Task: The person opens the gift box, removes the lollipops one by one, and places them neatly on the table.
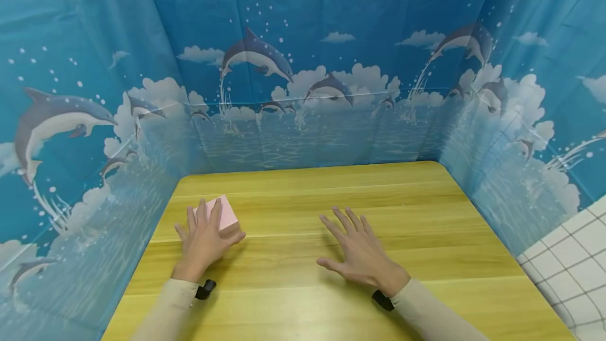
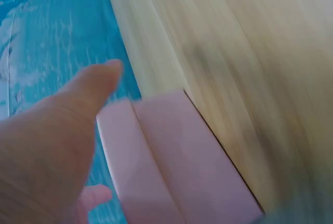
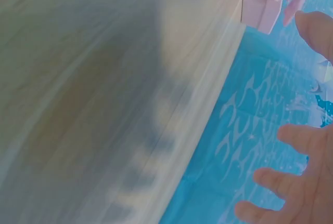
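Note:
A pink box (image 1: 226,216) sits on the left part of the wooden table, with a straight seam or edge across it in the left wrist view (image 2: 171,156). My left hand (image 1: 202,243) is over the near left part of the box, fingers spread and thumb out to the right; whether the fingertips touch it cannot be told. On the table's right half, my right hand (image 1: 362,257) hovers with spread fingers and holds nothing. Its shadow falls on the wood below, and the fingers show at the right of the right wrist view.
The yellowish wooden table (image 1: 293,288) has rounded far corners. A blue curtain (image 1: 312,136) printed with dolphins stands close along its back and both sides. White tiles (image 1: 575,262) show at the lower right. Each wrist wears a small black device (image 1: 205,289).

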Action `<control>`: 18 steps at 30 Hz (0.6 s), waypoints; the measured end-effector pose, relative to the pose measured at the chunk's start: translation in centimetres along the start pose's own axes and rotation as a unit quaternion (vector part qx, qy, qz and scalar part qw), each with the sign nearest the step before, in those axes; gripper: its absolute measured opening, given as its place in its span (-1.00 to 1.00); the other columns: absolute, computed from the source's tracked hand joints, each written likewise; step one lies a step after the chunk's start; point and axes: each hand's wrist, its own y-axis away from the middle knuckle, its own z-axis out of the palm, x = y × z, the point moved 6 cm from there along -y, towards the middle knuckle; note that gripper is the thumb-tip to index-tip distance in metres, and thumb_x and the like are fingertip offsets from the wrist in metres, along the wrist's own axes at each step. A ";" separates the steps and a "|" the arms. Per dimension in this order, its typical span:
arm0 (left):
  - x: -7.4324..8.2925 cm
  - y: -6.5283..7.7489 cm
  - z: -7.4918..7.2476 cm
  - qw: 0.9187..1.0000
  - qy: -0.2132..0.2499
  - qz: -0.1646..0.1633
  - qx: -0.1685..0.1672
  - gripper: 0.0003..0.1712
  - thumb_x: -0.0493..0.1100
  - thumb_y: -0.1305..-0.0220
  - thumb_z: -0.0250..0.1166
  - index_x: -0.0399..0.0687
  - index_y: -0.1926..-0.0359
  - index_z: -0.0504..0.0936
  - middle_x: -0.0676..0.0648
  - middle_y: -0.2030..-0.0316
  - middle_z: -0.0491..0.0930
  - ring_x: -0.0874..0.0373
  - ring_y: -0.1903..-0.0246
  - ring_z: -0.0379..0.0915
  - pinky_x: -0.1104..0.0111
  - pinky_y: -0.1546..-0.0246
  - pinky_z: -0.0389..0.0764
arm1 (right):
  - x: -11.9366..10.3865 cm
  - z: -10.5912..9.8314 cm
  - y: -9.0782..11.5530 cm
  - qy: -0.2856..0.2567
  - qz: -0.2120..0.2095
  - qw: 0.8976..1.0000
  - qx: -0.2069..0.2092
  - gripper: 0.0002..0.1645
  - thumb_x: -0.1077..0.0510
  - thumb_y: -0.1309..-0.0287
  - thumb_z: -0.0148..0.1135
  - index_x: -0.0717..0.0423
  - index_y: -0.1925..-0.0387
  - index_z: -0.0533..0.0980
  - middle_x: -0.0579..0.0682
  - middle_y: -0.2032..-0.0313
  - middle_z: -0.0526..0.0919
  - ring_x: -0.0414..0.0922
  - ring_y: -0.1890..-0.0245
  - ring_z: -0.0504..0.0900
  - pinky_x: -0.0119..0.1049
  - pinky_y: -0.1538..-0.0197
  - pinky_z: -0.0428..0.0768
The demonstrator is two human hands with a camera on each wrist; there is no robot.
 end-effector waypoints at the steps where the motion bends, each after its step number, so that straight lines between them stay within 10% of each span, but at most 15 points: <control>1: -0.5 0.0 -0.1 1.000 0.003 -0.001 -0.005 0.42 0.49 -0.42 0.56 0.05 -0.94 -0.01 -0.49 -0.88 -0.29 -0.74 -0.81 -0.51 -0.83 -0.57 -0.25 | -0.2 0.0 -0.2 0.000 -0.003 1.000 0.001 0.21 -0.66 -0.49 0.31 -0.33 -0.90 0.16 0.18 -0.87 0.18 0.46 -0.80 0.26 0.65 -0.68 0.28; 9: -1.8 0.6 -0.2 0.999 0.016 0.037 -0.001 0.16 -0.07 -0.51 0.64 -0.17 -0.87 0.15 -0.64 -0.79 -0.14 -0.81 -0.75 -0.33 -0.64 -0.49 0.41 | -1.4 0.4 -1.3 -0.008 -0.026 1.000 0.001 0.18 -0.57 -0.52 0.37 -0.29 -0.90 0.16 0.19 -0.84 0.23 0.43 -0.78 0.30 0.56 -0.63 0.44; 18: -0.3 1.0 0.2 0.995 -0.011 0.082 0.051 0.07 -0.17 -0.46 0.68 -0.11 -0.82 0.33 -0.64 -0.72 0.10 -0.78 -0.70 -0.05 -0.53 -0.30 0.67 | -3.6 1.1 -3.0 -0.034 -0.058 0.998 -0.014 0.10 -0.46 -0.58 0.40 -0.23 -0.88 0.22 0.19 -0.83 0.26 0.37 -0.75 0.38 0.52 -0.57 0.53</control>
